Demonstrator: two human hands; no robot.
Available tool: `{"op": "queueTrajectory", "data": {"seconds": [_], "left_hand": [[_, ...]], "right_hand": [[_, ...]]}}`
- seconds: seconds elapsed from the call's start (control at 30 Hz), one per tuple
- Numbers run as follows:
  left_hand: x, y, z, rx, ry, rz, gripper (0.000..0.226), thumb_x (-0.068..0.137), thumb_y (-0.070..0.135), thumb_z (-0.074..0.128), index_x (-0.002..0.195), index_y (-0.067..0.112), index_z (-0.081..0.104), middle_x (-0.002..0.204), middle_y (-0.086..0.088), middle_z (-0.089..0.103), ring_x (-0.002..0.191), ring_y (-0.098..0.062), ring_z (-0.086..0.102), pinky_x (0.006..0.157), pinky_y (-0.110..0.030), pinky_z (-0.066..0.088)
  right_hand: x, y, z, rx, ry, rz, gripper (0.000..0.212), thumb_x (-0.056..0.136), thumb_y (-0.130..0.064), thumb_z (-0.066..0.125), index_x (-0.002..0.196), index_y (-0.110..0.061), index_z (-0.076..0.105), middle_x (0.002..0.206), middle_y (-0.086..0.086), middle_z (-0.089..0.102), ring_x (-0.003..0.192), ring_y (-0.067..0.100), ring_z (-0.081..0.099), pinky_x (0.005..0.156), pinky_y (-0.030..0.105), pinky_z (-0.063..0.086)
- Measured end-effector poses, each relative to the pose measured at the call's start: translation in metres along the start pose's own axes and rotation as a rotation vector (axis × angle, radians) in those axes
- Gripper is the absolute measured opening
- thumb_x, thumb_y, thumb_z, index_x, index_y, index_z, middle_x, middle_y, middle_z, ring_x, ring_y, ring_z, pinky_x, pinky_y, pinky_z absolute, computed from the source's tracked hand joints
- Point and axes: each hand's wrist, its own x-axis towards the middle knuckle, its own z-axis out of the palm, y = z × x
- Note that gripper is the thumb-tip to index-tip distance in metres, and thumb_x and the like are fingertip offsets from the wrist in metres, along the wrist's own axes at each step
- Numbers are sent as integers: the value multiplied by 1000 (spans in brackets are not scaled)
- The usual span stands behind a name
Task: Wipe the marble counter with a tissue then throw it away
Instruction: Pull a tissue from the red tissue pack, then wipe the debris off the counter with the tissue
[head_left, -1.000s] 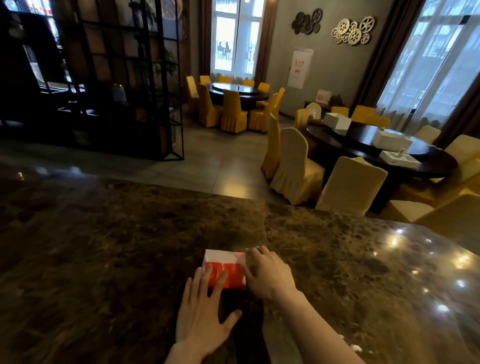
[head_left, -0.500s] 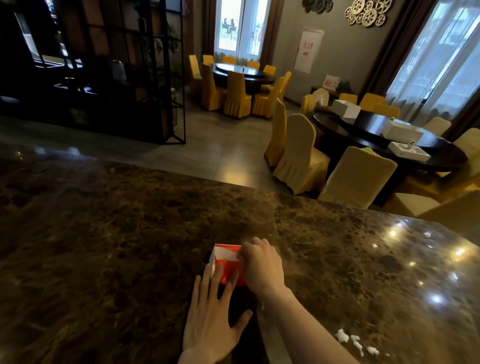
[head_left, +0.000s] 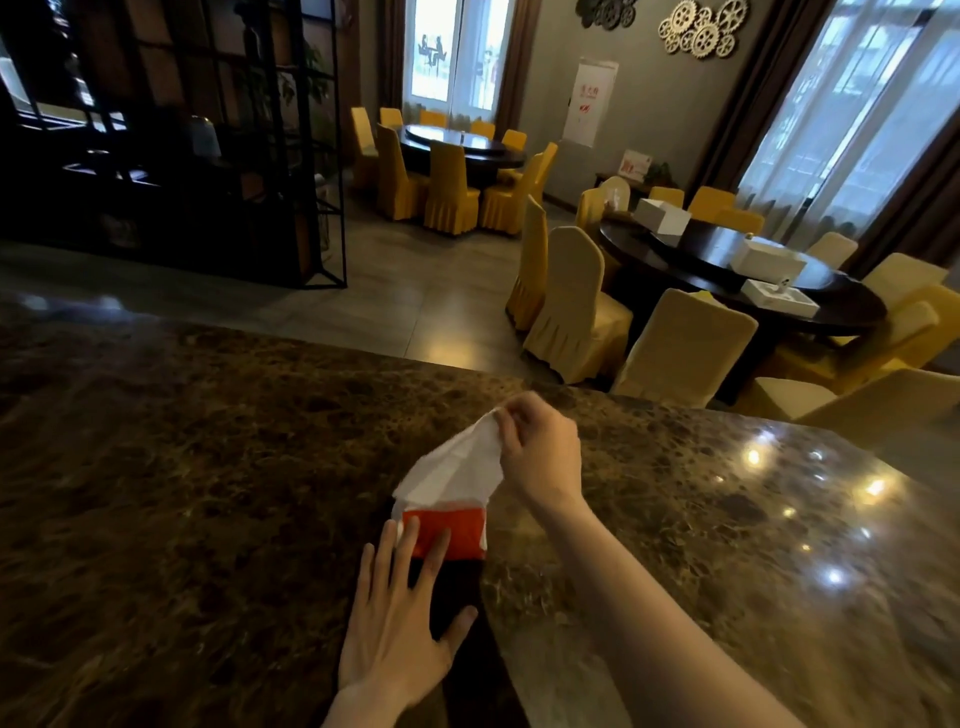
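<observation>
A red and white tissue pack (head_left: 451, 531) lies on the dark brown marble counter (head_left: 208, 467), near its front middle. My left hand (head_left: 400, 618) rests flat with spread fingers, its fingertips pressing on the pack's near edge. My right hand (head_left: 540, 449) is raised just above and beyond the pack, its thumb and fingers pinched on the top corner of a white tissue (head_left: 457, 467). The tissue is stretched up out of the pack, its lower end still at the pack's opening.
Beyond the counter's far edge stand cloth-covered chairs (head_left: 571, 306) around a dark round table (head_left: 743, 275) with white boxes. A black metal shelf (head_left: 208, 145) is at the far left. Ceiling lights glare on the counter's right part (head_left: 831, 493).
My right hand has lifted from the pack's top and drawn a white tissue up out of it. My left hand stays flat, holding the pack down.
</observation>
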Motion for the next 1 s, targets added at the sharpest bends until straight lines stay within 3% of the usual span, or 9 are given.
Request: {"op": "queueTrajectory", "data": {"seconds": [0.1, 0.3, 0.43, 0.6, 0.7, 0.8, 0.9, 1.0], "left_hand": [[4, -6, 0, 24, 9, -34, 94, 82, 89, 12, 158, 37, -5, 167, -3, -23, 150, -25, -30, 123, -50, -6], [-2, -11, 1, 75, 19, -44, 95, 84, 85, 16, 160, 29, 4, 169, -10, -11, 153, -30, -18, 125, -56, 4], [-3, 2, -12, 92, 88, 41, 94, 85, 76, 28, 161, 22, 13, 169, -18, 2, 155, -38, -3, 123, -61, 13], [-3, 73, -18, -45, 88, 172, 85, 89, 73, 30, 161, 33, 9, 170, -9, 8, 155, -30, -4, 125, -53, 11], [-8, 110, -7, -76, 12, 239, 81, 94, 73, 31, 160, 34, 5, 170, -2, 4, 155, -22, -9, 127, -45, 5], [-12, 131, 9, -61, -73, 243, 78, 97, 71, 25, 160, 35, -5, 171, 1, -4, 154, -19, -14, 126, -42, -3], [-15, 136, 20, -32, -120, 205, 76, 97, 70, 18, 160, 33, -3, 171, -1, -4, 154, -21, -14, 126, -43, -4], [-15, 140, 26, -32, -115, 182, 78, 95, 72, 15, 161, 32, 4, 171, -1, 1, 155, -21, -11, 126, -43, -3]], "right_hand": [[6, 0, -23, 122, 55, 92, 5, 96, -27, 68, 94, -24, 72, 82, -16, 65, 75, 0, 61, 62, 20, 48], [-14, 43, -88, 182, 16, 347, 22, 88, -43, 75, 78, -24, 70, 79, -5, 70, 75, 12, 64, 62, 29, 53], [-42, 83, -137, 190, -2, 537, 24, 91, -41, 73, 78, -21, 70, 80, 1, 70, 74, 18, 66, 58, 35, 55], [-89, 131, -192, 252, 53, 787, 23, 94, -33, 70, 87, -11, 70, 92, 12, 69, 85, 29, 69, 75, 50, 64], [-112, 144, -215, 113, 201, 717, 20, 95, -31, 67, 84, -15, 66, 87, 6, 67, 83, 26, 65, 80, 54, 60], [-131, 150, -228, -194, 345, 423, 16, 96, -30, 64, 82, -24, 59, 79, -6, 63, 74, 15, 62, 68, 43, 57], [-153, 152, -210, -247, 166, 218, 15, 98, -29, 61, 84, -29, 56, 80, -12, 61, 73, 5, 59, 58, 27, 47], [-181, 162, -173, -237, -109, 228, 16, 97, -37, 61, 84, -28, 55, 86, -10, 59, 82, 11, 56, 66, 30, 40]]}}
